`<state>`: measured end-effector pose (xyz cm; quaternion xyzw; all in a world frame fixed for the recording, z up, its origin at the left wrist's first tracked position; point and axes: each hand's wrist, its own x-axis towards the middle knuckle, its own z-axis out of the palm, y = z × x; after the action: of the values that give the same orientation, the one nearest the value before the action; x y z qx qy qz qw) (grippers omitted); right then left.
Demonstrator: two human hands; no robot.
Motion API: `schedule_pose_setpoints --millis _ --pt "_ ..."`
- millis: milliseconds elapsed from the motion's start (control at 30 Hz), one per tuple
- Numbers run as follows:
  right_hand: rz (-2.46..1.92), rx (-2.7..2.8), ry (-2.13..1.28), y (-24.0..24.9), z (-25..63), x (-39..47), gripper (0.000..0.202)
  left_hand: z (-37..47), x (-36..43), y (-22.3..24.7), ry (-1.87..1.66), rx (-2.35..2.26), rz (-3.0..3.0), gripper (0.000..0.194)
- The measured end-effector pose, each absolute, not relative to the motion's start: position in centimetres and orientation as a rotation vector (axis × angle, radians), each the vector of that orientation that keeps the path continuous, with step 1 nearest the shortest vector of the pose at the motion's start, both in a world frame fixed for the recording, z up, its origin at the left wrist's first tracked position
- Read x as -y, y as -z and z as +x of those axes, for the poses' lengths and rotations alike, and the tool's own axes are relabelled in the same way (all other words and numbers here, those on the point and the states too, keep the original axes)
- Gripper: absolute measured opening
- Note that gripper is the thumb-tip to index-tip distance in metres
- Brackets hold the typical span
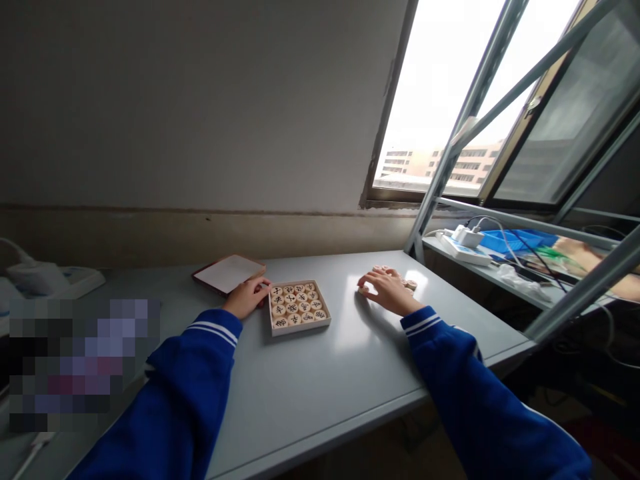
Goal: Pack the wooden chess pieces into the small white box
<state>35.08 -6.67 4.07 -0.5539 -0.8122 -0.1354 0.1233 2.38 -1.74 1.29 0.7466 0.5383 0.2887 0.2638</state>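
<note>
A shallow open box [301,329] on the grey table holds rows of round wooden pieces [304,307] marked with black characters. At its left edge is my left hand [247,295], fingers bent with the fingertips near the box's upper left corner. Behind that hand lies a flat lid [230,272], pale inside with a dark rim. To the right of the box, my right hand [387,290] has its thumb and a finger around a round piece [363,291] on the table. More loose pieces [410,285] lie behind and beside my right hand, partly hidden by it.
A metal frame [440,177] rises at the table's right back corner. Beyond it, another surface carries a power strip [463,248], cables and a blue tray [515,240]. A wall runs along the back. White plugs [37,279] and a blurred patch are at the left.
</note>
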Motion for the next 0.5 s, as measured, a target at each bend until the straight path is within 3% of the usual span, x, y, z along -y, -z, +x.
schedule_pose_setpoints --millis 200,400,500 --pt "-1.822 2.247 0.398 -3.4 38.7 6.3 0.019 2.3 1.7 -1.2 -0.767 -1.475 2.041 0.042" --pt "-1.368 2.44 0.079 -4.4 32.8 6.3 0.025 2.2 1.5 -1.0 -0.773 -1.471 2.032 0.041" --pt "-1.251 2.535 0.089 -4.7 28.3 5.4 0.022 2.2 1.6 -1.1 -0.79 -1.464 2.025 0.04"
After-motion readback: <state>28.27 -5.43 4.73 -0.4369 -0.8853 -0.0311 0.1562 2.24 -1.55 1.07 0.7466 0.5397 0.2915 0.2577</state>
